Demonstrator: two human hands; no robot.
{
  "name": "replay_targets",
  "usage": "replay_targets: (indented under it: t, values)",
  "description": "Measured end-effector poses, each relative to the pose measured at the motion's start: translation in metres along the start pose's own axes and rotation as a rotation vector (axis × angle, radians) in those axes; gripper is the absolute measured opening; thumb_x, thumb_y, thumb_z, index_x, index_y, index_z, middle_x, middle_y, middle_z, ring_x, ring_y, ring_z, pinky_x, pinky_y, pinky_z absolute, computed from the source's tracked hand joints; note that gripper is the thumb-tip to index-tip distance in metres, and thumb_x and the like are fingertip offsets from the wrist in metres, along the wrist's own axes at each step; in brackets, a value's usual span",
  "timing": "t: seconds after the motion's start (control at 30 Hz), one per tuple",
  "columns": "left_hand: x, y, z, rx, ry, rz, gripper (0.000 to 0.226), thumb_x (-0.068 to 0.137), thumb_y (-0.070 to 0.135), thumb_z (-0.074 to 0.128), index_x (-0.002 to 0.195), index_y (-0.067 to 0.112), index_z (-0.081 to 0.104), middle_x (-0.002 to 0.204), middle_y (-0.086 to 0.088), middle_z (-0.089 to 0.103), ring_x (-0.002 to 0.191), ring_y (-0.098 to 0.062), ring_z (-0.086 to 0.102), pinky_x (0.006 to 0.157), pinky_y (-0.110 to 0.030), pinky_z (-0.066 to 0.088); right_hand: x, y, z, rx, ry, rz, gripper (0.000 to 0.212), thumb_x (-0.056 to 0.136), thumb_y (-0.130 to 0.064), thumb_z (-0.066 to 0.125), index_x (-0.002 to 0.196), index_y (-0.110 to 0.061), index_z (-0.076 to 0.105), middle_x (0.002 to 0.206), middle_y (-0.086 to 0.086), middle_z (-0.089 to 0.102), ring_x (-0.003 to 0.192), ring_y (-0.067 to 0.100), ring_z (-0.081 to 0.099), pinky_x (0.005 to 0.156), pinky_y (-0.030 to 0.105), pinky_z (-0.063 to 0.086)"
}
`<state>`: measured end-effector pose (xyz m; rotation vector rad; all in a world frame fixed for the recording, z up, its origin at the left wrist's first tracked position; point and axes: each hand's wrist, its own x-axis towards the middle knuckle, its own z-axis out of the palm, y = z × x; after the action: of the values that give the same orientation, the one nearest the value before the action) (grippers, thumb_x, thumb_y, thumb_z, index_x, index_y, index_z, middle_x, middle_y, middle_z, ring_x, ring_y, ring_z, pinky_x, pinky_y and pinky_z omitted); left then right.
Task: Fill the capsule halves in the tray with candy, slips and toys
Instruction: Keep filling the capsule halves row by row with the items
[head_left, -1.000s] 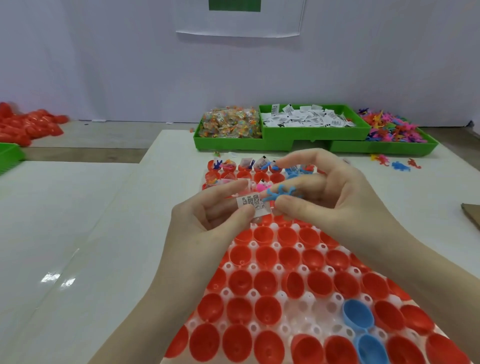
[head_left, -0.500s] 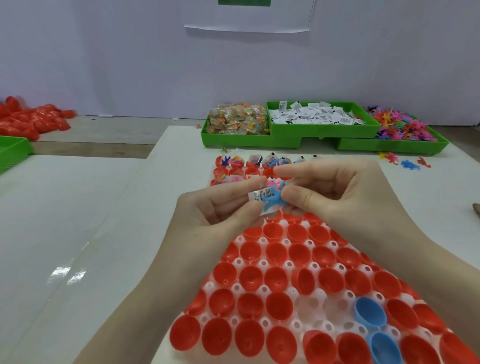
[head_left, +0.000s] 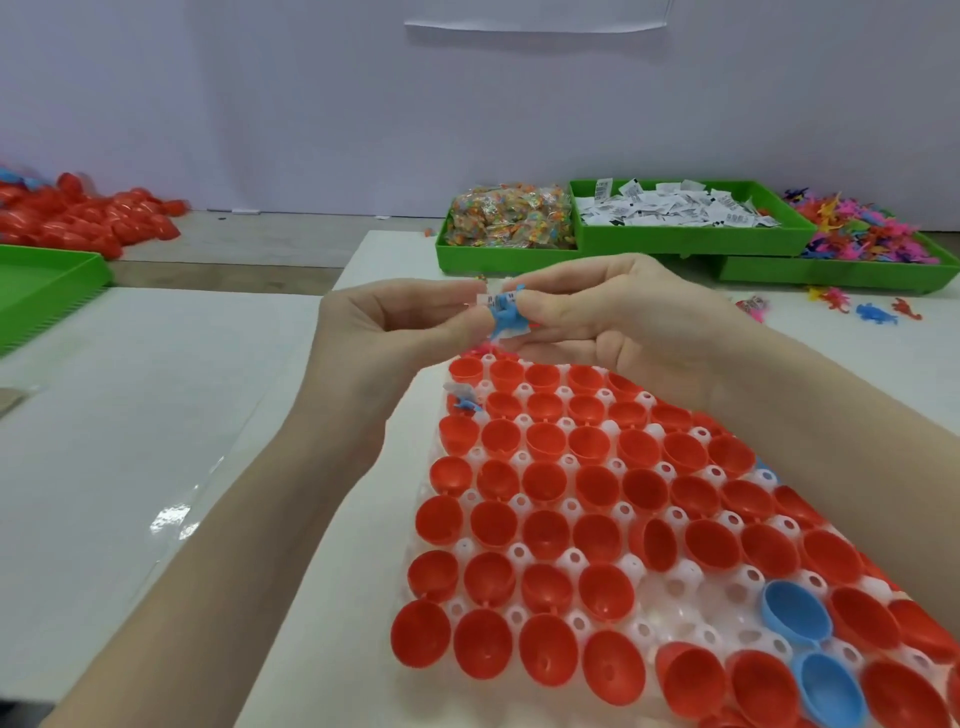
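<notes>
Right now both hands meet above the tray's (head_left: 675, 584) far end, left hand (head_left: 387, 332) pinching the slip (head_left: 489, 300), right hand (head_left: 597, 306) pinching the blue toy (head_left: 506, 318) against it, probably bundling them for one red capsule half (head_left: 466, 368).

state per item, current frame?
left hand: pinching slip
right hand: pinching toy
slip: held, above tray
blue toy: held against slip
red capsule halves: open, mostly empty
blue capsule halves: open, empty
candy bin: heaped
</notes>
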<state>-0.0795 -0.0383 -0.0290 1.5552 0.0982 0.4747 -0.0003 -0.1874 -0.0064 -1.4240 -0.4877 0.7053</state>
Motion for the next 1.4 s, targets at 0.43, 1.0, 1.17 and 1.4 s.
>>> replay_targets:
  t: [0.43,1.0,1.17,1.4]
  values:
    - [0.002,-0.063,-0.014,0.982,-0.214,0.103,0.044,0.079,0.046,0.063,0.116,0.023,0.063,0.114,0.008,0.063,0.110,-0.009,0.053,0.094,-0.027,0.039,0.031,0.040,-0.012,-0.877,0.156,-0.069,0.008,0.078,-0.009,0.069,0.084,-0.011,0.074,0.064,-0.009,0.063,0.055,-0.002,0.058,0.060,0.009,0.049]
    - [-0.007,-0.077,-0.009,1.042,-0.211,0.173,0.056,0.079,0.054,0.057,0.128,0.025,0.055,0.122,0.010,0.055,0.115,-0.010,0.042,0.096,-0.026,0.033,0.044,0.049,0.009,-1.285,0.017,-0.172,0.018,0.078,0.000,0.065,0.092,-0.008,0.073,0.087,0.007,0.070,0.080,0.018,0.065,0.072,0.031,0.055]
    - [-0.008,-0.079,-0.008,1.035,-0.194,0.156,0.057,0.079,0.055,0.057,0.127,0.024,0.055,0.122,0.011,0.054,0.114,-0.008,0.041,0.094,-0.024,0.032,0.045,0.056,0.008,-1.239,0.087,-0.115,0.025,0.080,-0.008,0.068,0.105,-0.006,0.067,0.099,0.010,0.066,0.093,0.021,0.060,0.080,0.034,0.052]
    - [-0.010,-0.080,-0.008,1.017,-0.184,0.145,0.055,0.079,0.054,0.057,0.126,0.025,0.057,0.119,0.012,0.055,0.113,-0.008,0.041,0.095,-0.025,0.033,0.043,0.058,0.008,-1.265,0.177,-0.158,0.016,0.079,-0.015,0.070,0.094,-0.013,0.074,0.095,0.006,0.068,0.089,0.015,0.059,0.075,0.025,0.045]
